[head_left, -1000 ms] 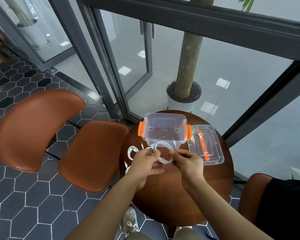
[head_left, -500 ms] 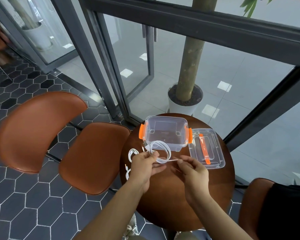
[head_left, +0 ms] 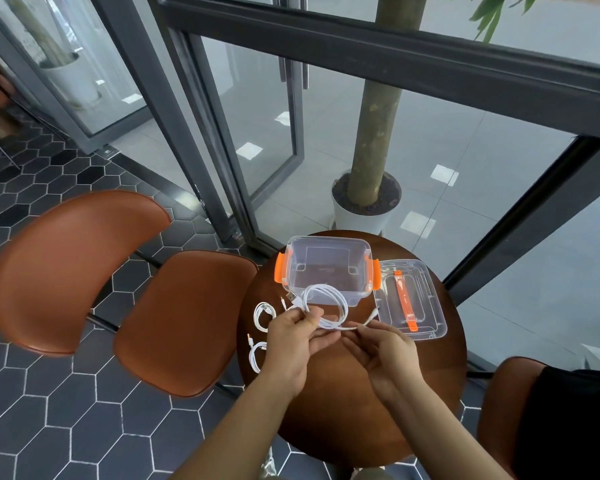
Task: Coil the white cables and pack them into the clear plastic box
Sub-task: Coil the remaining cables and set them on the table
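Left hand [head_left: 293, 336] pinches the looped cable [head_left: 340, 327]; right hand [head_left: 387, 355] pinches its tail, box [head_left: 326, 265] just beyond the fingertips

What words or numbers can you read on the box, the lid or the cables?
None: no word, label, number or sign can be read anywhere here.
The clear plastic box, its lid and the white cable show no print.
A faint mark on the box floor is too blurred to read.
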`<state>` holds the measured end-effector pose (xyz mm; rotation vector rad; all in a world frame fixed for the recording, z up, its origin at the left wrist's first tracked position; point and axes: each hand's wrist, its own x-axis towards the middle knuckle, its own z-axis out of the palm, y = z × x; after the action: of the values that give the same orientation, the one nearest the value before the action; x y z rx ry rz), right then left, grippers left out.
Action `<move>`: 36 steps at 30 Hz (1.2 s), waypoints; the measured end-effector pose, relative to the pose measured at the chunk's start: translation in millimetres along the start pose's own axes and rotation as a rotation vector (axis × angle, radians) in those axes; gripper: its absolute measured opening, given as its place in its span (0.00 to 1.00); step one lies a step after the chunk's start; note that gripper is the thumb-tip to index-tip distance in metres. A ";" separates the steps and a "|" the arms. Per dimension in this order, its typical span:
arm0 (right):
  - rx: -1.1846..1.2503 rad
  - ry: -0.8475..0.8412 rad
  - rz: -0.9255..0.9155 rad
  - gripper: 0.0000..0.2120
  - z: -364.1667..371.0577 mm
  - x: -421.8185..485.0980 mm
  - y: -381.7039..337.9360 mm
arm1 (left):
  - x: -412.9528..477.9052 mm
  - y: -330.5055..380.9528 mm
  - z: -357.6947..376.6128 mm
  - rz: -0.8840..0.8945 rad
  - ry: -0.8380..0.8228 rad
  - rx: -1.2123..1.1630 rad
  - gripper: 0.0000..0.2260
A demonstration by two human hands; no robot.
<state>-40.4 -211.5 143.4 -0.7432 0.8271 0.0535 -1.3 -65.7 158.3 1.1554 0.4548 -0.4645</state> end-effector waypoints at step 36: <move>-0.887 -0.100 -0.437 0.05 -3.4 11.0 30.0 | -2.4 -8.0 -11.8 0.152 0.016 1.194 0.08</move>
<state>-44.6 -193.7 117.0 -1.7296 0.5052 0.0648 -9.0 -57.0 149.7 2.3211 0.0532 -0.6071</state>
